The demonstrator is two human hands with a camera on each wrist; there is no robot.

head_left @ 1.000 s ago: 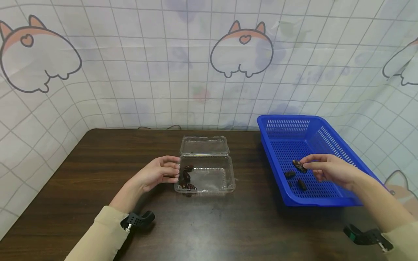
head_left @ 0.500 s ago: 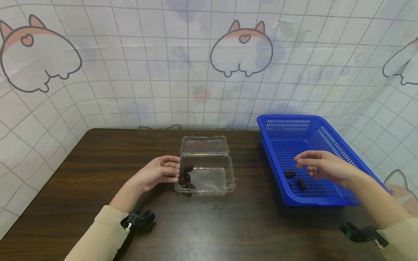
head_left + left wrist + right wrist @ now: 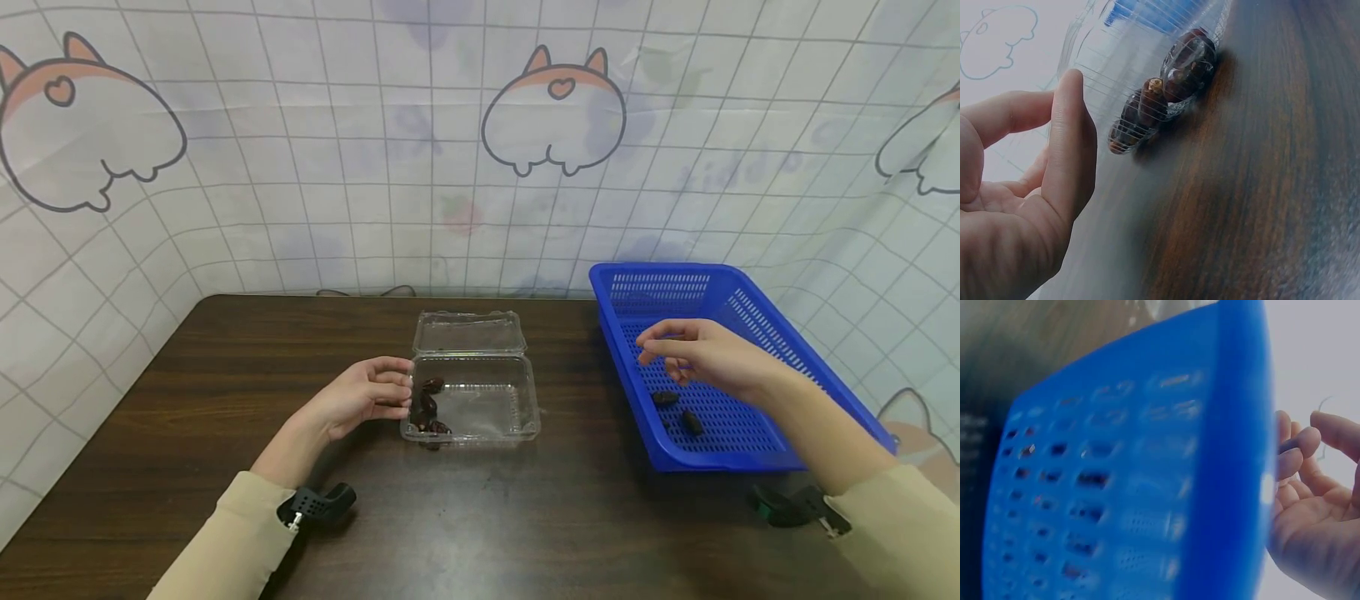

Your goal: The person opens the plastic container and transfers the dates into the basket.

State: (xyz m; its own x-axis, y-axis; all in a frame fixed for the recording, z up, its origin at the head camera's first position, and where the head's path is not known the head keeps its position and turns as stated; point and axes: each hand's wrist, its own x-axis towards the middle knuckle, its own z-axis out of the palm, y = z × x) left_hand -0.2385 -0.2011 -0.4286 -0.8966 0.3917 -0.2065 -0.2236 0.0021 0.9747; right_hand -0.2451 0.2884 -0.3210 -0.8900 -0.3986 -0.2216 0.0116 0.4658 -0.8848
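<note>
The loose left hand (image 3: 365, 400) touches a clear box (image 3: 480, 414). I can't tell whether the right hand (image 3: 699, 357), over the basket (image 3: 720, 461), grips anything.

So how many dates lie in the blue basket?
2: one date at the left of the blue basket, another date nearer the camera, rightward; the right hand may hide more.

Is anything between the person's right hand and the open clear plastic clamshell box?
Yes, the left wall of the perforated blue plastic basket stands between them; the right hand is over the basket, so it would likely need to pass above that wall. Beyond it, nothing visible blocks the box, whose lid is folded back.
</note>
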